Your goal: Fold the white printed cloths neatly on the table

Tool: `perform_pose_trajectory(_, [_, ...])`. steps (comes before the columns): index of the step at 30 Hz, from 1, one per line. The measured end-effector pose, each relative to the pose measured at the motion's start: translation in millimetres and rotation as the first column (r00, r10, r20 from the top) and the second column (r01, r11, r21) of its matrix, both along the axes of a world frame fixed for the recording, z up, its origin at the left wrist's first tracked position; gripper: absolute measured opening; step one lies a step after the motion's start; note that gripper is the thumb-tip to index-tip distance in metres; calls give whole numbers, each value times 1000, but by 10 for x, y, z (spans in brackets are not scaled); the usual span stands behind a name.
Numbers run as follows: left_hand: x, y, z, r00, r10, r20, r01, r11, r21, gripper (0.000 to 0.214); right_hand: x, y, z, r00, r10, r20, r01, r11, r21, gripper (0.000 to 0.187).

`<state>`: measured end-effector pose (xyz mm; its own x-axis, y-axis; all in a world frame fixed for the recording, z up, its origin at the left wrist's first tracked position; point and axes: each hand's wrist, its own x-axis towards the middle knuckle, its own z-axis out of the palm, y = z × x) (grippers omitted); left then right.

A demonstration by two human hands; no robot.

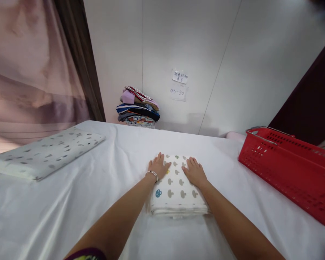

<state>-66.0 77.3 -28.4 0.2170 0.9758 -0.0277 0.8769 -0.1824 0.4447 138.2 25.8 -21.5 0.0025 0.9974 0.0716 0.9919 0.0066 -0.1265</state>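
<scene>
A white cloth (176, 191) with grey, blue and yellow mushroom prints lies folded into a thick rectangle in front of me. My left hand (158, 167) rests flat along its far left edge, fingers stretched out; a silver bracelet (152, 175) circles that wrist. On the opposite side, my right hand (195, 171) lies with spread fingers over the far right edge. Both palms touch the fabric without gripping it. Several folded layers show at the near edge of the cloth.
A white sheet (119, 155) with creases covers the table. To the left lies another folded cloth (56, 150) with dark spots. A red basket (287, 169) stands at the right. Behind the table's far edge rises a pile of folded fabrics (138, 108), near a wall with paper labels (179, 85).
</scene>
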Motion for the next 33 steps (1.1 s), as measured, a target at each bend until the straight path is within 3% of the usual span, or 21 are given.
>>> perform_pose_trajectory(7, [16,-16,-5,1000,20,-2,-20,999,25,73,-11,-5,-5,1000,-15,-6,15,1000,-18,59])
perform_pose_trajectory(11, [37,-43,38,999,13,-34,-12,1000,17,73,-26,69,110,1000,-25,-2,24,993,-112,60])
perform_pose_trajectory(14, [42,-53,51,999,13,-40,-12,1000,20,73,-17,177,177,1000,1,-6,-2,994,-106,64])
perform_pose_trajectory(21, [41,-43,42,999,20,-35,-20,1000,-9,77,24,279,32,997,-10,-75,3,995,-96,67])
perform_pose_trajectory(25, [37,-28,51,1000,22,3,-22,1000,-17,75,19,268,96,987,-14,-161,-6,993,-119,65])
perform_pose_trajectory(30, [-55,-94,59,995,5,97,-1,999,-44,74,145,29,116,974,-38,-222,9,991,-132,62])
perform_pose_trajectory(33, [-150,-247,53,992,2,124,2,999,-36,70,270,-301,-14,900,-101,-425,57,992,-115,64])
